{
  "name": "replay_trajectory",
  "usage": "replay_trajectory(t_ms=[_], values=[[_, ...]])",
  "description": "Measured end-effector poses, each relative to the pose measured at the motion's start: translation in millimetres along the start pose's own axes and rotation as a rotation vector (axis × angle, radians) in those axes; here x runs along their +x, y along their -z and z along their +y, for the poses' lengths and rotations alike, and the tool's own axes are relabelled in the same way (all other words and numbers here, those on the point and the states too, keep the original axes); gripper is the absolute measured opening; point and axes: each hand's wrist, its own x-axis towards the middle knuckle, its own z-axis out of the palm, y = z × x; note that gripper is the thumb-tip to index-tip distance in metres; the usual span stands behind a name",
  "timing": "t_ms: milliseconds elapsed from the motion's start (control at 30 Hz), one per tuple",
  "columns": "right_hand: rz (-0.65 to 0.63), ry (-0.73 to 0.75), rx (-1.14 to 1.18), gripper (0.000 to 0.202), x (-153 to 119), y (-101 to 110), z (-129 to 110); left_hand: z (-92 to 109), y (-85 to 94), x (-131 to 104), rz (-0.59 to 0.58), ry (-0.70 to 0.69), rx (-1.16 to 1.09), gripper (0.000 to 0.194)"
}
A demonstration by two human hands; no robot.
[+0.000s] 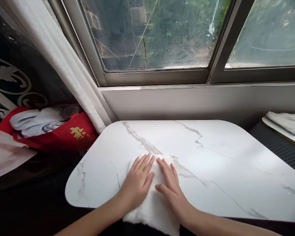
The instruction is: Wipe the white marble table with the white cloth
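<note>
A white cloth (153, 206) lies spread on the white marble-patterned table (211, 147), its lower end hanging over the near edge. My left hand (137, 182) rests flat on the cloth's left side, fingers stretched out and pointing away from me. On the cloth's right side my right hand (170, 185) lies palm down, its fingers extended and the thumb apart, reaching toward the left hand. Neither hand grips the cloth; both press on it from above. Grey veins run across the tabletop around the cloth.
A window (157, 36) in a metal frame stands behind the table, above a pale wall (182, 101). To the left hang a white curtain (61, 62) and a red bag (64, 134) stuffed with light-coloured fabric. At the far right, a folded white cloth (288, 123) lies near a dark ribbed surface (275, 141).
</note>
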Motion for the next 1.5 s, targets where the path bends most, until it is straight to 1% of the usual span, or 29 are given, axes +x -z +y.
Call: replay_trajectory(t_ms=[67,133,167,233,333,400,467,533,600,633,667,733,800,833,900,1033,1100,1167,1233,1333,1400,1500], values=[[-0.079,0.085,-0.052,0.074,3.8,-15.6,-13.0,-15.7,5.9,-17.7,-0.026,0.069,0.014,0.05],[-0.109,0.212,-0.151,0.074,19.0,-30.9,-25.4,-38.2,10.7,-24.2,-0.045,0.142,0.013,0.051],[-0.102,0.27,-0.209,0.073,30.2,-38.0,-30.9,-50.7,12.5,-23.1,-0.04,0.172,0.015,0.051],[-0.046,0.357,-0.33,0.069,58.3,-49.9,-39.8,-75.0,14.9,-12.6,0.011,0.22,0.044,0.051],[0.063,0.43,-0.52,0.064,108.1,-58.2,-47.4,-103.3,18.0,19.8,0.1,0.272,0.125,0.052],[0.104,0.433,-0.645,0.061,141.4,-56.2,-50.4,-117.3,21.8,48.0,0.098,0.29,0.142,0.051],[0.104,0.4,-0.757,0.06,172.3,-49.1,-53.4,-130.0,26.6,77.6,0.076,0.284,0.126,0.051],[0.074,0.348,-0.848,0.061,200.4,-39.5,-56.9,-143.3,31.2,106.1,0.065,0.252,0.104,0.05],[0.053,0.311,-0.91,0.061,225.7,-31.7,-60.6,-157.6,34.8,131.8,0.061,0.207,0.085,0.05],[0.065,0.302,-0.928,0.061,237.1,-29.8,-62.4,-165.1,36.4,143.2,0.063,0.188,0.08,0.05],[0.098,0.299,-0.939,0.06,247.6,-29.6,-64.2,-172.8,38.1,153.3,0.065,0.173,0.077,0.05],[0.207,0.314,-0.937,0.058,266.0,-34.9,-67.6,-188.4,41.9,168.6,0.066,0.152,0.072,0.049],[0.318,0.346,-0.919,0.056,280.5,-45.7,-70.9,-204.1,46.4,176.1,0.067,0.146,0.065,0.048],[0.351,0.367,-0.909,0.055,286.3,-52.0,-72.6,-211.9,48.7,176.8,0.069,0.145,0.059,0.047],[0.362,0.406,-0.896,0.054,295.1,-64.7,-76.4,-226.7,53.0,172.7,0.083,0.158,0.053,0.047],[0.277,0.442,-0.891,0.056,300.3,-84.5,-84.3,-249.4,59.1,152.3,0.101,0.182,0.065,0.049],[0.225,0.448,-0.89,0.056,296.0,-92.1,-87.1,-254.9,60.8,139.7,0.096,0.187,0.07,0.049],[0.191,0.453,-0.888,0.057,286.4,-99.7,-88.6,-255.7,61.8,125.3,0.101,0.198,0.074,0.049],[0.173,0.465,-0.886,0.057,271.3,-107.9,-88.7,-251.6,62.3,107.2,0.109,0.206,0.082,0.049],[0.162,0.509,-0.88,0.057,238.5,-120.8,-86.4,-236.9,62.2,70.5,0.108,0.203,0.083,0.051],[0.146,0.549,-0.875,0.058,210.4,-128.7,-83.8,-221.8,61.2,40.0,0.114,0.206,0.084,0.051],[0.09,0.6,-0.888,0.06,160.2,-138.2,-79.3,-192.4,58.2,-10.3,0.127,0.208,0.099,0.051]])
